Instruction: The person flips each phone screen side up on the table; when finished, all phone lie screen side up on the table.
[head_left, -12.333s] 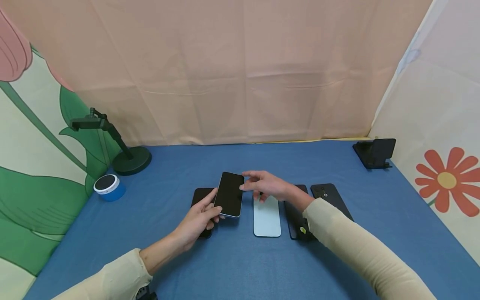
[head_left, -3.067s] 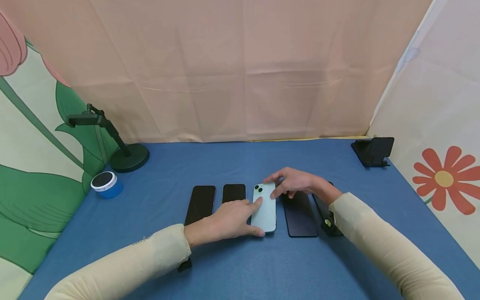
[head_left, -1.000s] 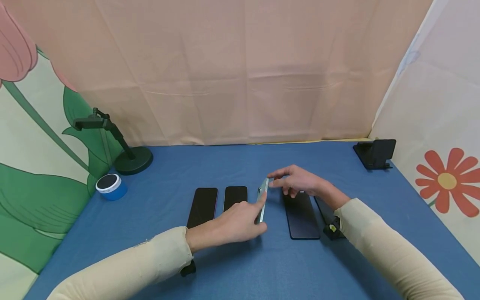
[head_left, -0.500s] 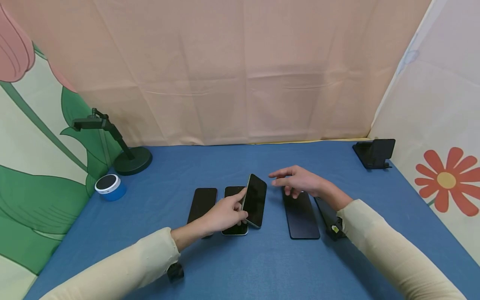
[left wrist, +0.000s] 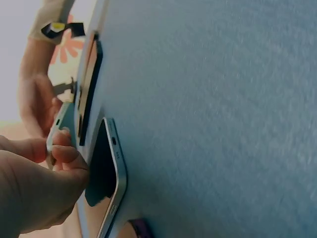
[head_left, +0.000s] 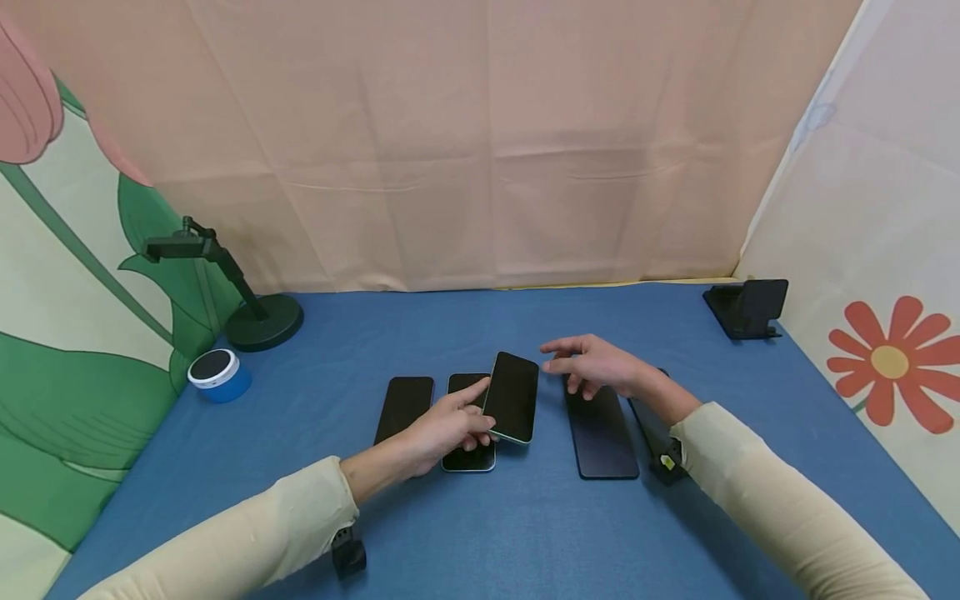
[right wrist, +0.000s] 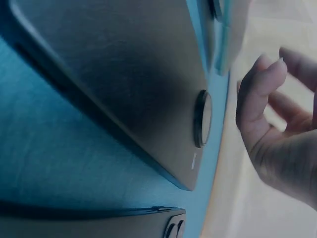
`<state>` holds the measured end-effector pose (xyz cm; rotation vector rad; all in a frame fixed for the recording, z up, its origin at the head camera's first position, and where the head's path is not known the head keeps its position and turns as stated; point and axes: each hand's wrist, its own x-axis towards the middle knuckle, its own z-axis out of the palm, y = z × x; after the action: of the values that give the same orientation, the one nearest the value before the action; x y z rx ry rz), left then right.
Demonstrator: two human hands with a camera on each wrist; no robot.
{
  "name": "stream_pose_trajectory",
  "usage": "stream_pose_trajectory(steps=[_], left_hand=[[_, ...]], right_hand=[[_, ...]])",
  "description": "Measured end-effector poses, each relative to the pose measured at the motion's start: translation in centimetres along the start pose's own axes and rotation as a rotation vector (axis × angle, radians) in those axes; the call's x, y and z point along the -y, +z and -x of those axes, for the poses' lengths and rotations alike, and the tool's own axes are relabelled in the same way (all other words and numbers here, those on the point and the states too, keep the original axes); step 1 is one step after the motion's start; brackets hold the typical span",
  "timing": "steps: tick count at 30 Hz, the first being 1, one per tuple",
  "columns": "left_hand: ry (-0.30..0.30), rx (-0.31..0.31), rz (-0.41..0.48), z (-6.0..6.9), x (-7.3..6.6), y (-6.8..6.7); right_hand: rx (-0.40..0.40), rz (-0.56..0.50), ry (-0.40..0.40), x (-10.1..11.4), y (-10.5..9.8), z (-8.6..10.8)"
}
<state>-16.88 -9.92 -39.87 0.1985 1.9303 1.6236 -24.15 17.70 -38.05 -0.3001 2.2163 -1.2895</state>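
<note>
One pale-edged phone (head_left: 513, 396) was pinched at its left edge by the left grip (head_left: 448, 427), tilted above the desk (head_left: 495, 533) between a black phone (head_left: 462, 460) to the left and a dark phone (head_left: 606, 437) to the right; the right grip (head_left: 592, 365), fingers loosely bent around nothing, hovered over the dark phone's far end. A firm edge pinch, well clear of its neighbours, seemed best

Phones (head_left: 606, 437), stands (head_left: 264, 325) on blue cloth (head_left: 480, 533)
</note>
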Motion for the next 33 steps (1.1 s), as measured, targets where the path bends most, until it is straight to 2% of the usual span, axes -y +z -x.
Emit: stream_pose_trajectory(steps=[8,13,18,23,33], left_hand=[[0.064,-0.001,0.052,0.1,-0.3,0.9],[0.088,-0.016,0.077,0.0,-0.5,1.4],[0.100,-0.038,0.090,-0.2,-0.5,1.6],[0.106,-0.053,0.089,-0.1,-0.7,1.8],[0.091,-0.009,0.032,0.2,-0.9,1.8]], right_hand=[[-0.029,-0.066,0.026,-0.6,0.6,-0.4],[-0.044,-0.163,-0.007,-0.5,1.0,-0.3],[-0.106,-0.227,-0.041,-0.2,1.3,-0.3],[-0.148,-0.232,-0.066,0.0,1.4,-0.3],[-0.092,-0.172,-0.077,-0.5,1.1,-0.1]])
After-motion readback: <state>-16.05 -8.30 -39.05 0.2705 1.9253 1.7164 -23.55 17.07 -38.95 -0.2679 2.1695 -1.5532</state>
